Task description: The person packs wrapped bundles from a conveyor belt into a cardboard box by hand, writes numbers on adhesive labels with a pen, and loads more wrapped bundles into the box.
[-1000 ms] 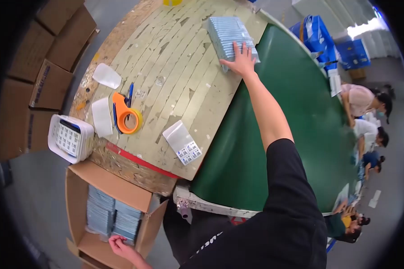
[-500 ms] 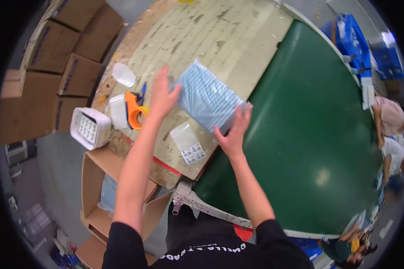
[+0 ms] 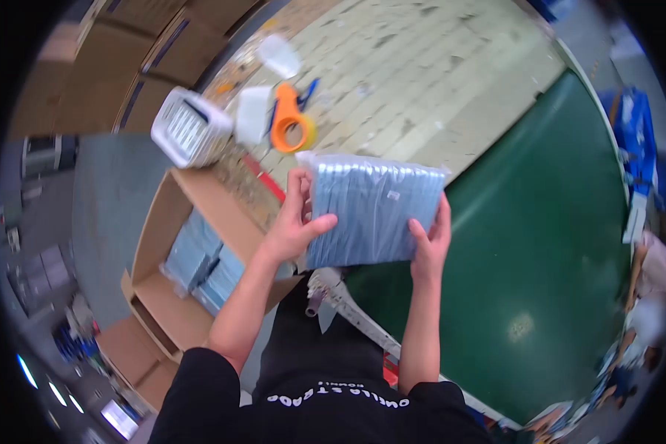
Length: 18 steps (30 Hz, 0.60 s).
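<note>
bagged blue stack (image 3: 377, 211), well apart from the cardboard carton (image 3: 218, 213) a second ago, is now nearer it, left hand (image 3: 294, 231) and right hand (image 3: 431, 240) grasping opposite ends, the handling now two-handed.

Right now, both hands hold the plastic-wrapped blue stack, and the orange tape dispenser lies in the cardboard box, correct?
Partly: the head view shows the dispenser on the worn pale tabletop; the left hand and right hand do hold the stack.

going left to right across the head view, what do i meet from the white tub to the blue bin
White plastic tub, orange tape dispenser, plastic-bagged blue stack, blue bin.
</note>
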Tool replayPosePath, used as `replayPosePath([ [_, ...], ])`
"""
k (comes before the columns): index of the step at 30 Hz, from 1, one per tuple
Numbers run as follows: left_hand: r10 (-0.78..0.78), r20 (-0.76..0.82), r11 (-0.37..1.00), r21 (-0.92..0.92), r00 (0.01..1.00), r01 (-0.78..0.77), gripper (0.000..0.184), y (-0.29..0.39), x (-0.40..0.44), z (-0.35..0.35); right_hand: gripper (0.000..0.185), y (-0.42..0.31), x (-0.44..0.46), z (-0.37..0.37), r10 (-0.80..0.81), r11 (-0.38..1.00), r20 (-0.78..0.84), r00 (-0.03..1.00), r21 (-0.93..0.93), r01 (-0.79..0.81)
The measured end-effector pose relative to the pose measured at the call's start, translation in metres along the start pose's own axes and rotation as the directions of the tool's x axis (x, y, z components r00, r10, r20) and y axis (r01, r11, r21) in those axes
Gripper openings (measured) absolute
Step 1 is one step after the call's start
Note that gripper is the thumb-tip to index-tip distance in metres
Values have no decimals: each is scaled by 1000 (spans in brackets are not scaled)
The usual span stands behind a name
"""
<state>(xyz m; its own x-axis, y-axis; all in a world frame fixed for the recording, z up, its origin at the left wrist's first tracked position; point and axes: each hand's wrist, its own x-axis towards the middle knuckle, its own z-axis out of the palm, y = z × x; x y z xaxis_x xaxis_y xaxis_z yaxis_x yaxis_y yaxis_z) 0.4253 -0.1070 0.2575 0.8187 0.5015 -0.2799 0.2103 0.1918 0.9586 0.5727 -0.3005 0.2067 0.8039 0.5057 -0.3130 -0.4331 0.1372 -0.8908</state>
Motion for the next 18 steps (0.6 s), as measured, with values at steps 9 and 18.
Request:
replayPosePath([
  [9,-245,-683,881,-452,688,-136,81,-46,-236,-126,64,-15,-127,198,-7,812,565,825,-478,334],
  [18,-425,-854,903,-422,300,79,50,-201,-425,-304,73,264,-247,366,453,539,667,591,-733,415],
])
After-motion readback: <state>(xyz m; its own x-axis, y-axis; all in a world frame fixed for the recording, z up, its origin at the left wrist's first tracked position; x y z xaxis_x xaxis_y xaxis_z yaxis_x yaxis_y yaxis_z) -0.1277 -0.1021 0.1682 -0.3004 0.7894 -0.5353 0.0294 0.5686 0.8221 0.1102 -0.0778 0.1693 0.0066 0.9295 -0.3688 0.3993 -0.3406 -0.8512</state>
